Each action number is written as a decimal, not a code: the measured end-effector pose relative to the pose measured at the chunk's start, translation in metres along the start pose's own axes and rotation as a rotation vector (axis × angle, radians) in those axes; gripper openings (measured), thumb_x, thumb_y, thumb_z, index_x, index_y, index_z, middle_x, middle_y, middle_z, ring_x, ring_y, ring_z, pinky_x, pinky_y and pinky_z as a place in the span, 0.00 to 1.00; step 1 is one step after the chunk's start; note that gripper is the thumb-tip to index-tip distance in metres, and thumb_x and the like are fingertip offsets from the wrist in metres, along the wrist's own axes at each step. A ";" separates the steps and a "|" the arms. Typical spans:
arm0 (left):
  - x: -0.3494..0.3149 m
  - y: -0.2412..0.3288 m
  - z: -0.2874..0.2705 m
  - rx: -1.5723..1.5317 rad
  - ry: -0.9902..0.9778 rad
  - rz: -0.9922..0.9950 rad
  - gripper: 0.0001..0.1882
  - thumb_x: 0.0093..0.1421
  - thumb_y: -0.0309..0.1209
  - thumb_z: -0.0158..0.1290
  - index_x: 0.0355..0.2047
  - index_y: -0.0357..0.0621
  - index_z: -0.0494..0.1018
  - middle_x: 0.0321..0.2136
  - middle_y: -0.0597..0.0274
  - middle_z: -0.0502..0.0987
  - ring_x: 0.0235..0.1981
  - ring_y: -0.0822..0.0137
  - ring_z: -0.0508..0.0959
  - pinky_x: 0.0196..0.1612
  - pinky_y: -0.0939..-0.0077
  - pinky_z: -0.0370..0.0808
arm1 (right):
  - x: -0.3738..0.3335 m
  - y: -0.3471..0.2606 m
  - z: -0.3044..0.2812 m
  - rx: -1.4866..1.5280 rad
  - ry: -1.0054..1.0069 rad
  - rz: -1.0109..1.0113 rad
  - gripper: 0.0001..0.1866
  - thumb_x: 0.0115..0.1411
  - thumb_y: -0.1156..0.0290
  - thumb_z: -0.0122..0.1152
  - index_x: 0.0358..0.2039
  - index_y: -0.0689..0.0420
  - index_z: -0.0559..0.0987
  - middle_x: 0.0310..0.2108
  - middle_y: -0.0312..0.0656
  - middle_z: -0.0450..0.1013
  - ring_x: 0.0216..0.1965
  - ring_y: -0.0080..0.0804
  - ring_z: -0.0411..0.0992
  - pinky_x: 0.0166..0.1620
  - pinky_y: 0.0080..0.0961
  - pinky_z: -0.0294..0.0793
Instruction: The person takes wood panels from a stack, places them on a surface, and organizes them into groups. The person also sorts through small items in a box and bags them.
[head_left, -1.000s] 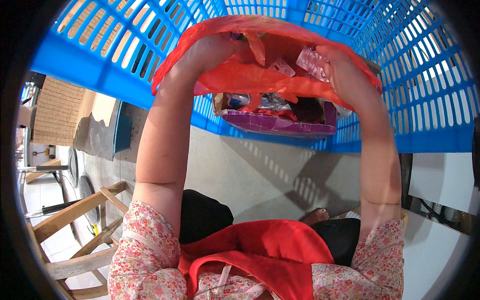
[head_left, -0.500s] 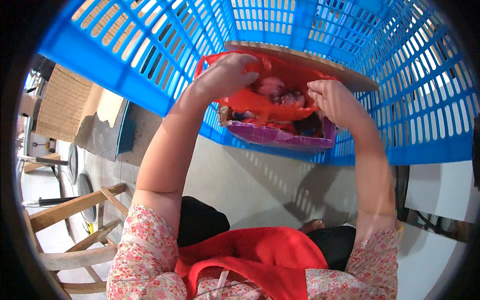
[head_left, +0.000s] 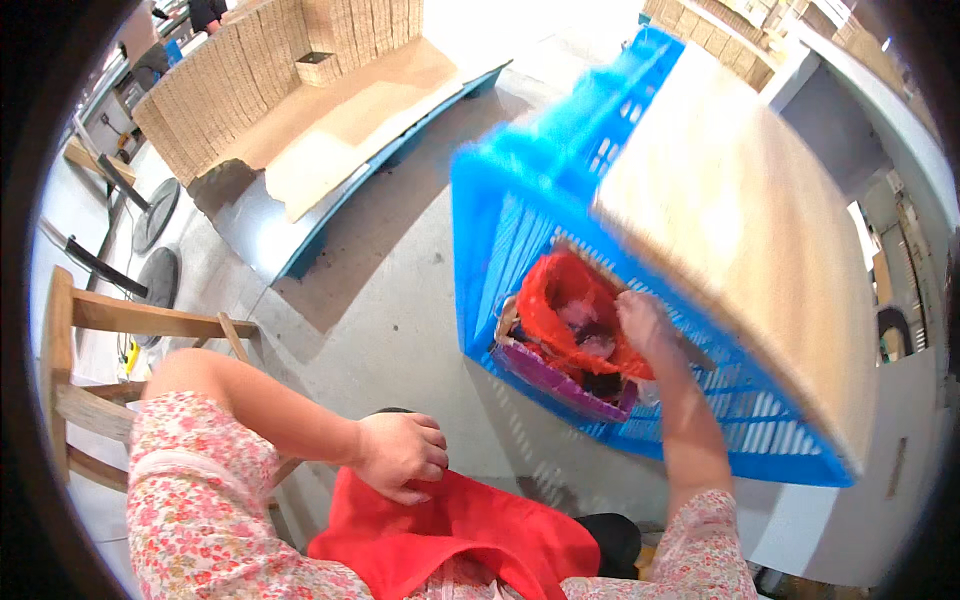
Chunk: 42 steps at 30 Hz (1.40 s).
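My right hand (head_left: 648, 325) reaches into a blue plastic crate (head_left: 500, 180). Its curled fingers are closed at the right edge of a red plastic bag (head_left: 545, 315). The bag gapes and shows crumpled pinkish pieces (head_left: 590, 325) that I cannot make out. Beneath it is a worn box with a purple front edge (head_left: 545, 372), holding dark and red bits. Over my lap, my left hand (head_left: 400, 455) is by the red apron (head_left: 440, 540), its fingers loosely bent, thumb apart, nothing visible in them.
A pale wooden board (head_left: 740, 240) lies across the crate's top. Further left, a large cardboard-lined blue container (head_left: 330, 150) stands on the grey floor. A wooden chair frame (head_left: 150, 315) and black round stand bases (head_left: 158, 290) are on the left. A white panel (head_left: 890, 480) stands at right.
My left hand has left the bag and come back over my lap. The right stays at the bag. The view has swung, so the crate sits further right and its board top shows.
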<state>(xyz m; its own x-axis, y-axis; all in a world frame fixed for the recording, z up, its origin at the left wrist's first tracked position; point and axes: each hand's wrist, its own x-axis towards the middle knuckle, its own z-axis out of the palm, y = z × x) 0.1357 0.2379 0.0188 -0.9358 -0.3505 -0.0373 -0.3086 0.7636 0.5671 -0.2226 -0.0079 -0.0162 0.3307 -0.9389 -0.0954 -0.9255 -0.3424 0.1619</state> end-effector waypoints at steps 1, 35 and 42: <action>0.000 -0.005 -0.002 -0.024 -0.024 -0.008 0.18 0.56 0.49 0.55 0.33 0.47 0.78 0.40 0.59 0.79 0.45 0.56 0.76 0.51 0.59 0.71 | 0.001 -0.009 -0.007 -0.044 -0.067 -0.027 0.15 0.65 0.62 0.49 0.36 0.61 0.79 0.39 0.52 0.77 0.42 0.52 0.75 0.45 0.44 0.74; -0.011 0.176 -0.099 -0.412 -0.164 -0.959 0.20 0.62 0.39 0.48 0.49 0.40 0.73 0.41 0.53 0.76 0.40 0.59 0.75 0.40 0.64 0.74 | -0.827 0.195 -0.461 -0.175 0.275 1.632 0.24 0.57 0.69 0.62 0.54 0.59 0.72 0.60 0.44 0.66 0.60 0.43 0.65 0.59 0.38 0.67; 0.021 0.249 -0.117 -0.474 0.026 -0.895 0.18 0.61 0.33 0.50 0.48 0.33 0.73 0.35 0.53 0.79 0.32 0.64 0.78 0.34 0.69 0.75 | -0.855 0.277 -0.430 -0.106 0.155 1.597 0.19 0.61 0.68 0.55 0.54 0.55 0.73 0.62 0.39 0.65 0.61 0.40 0.64 0.59 0.45 0.67</action>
<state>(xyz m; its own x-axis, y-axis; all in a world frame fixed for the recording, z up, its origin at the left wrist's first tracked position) 0.0587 0.3571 0.2559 -0.3878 -0.7048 -0.5941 -0.7902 -0.0776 0.6079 -0.6822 0.6853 0.5327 -0.8928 -0.3129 0.3239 -0.3114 0.9485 0.0580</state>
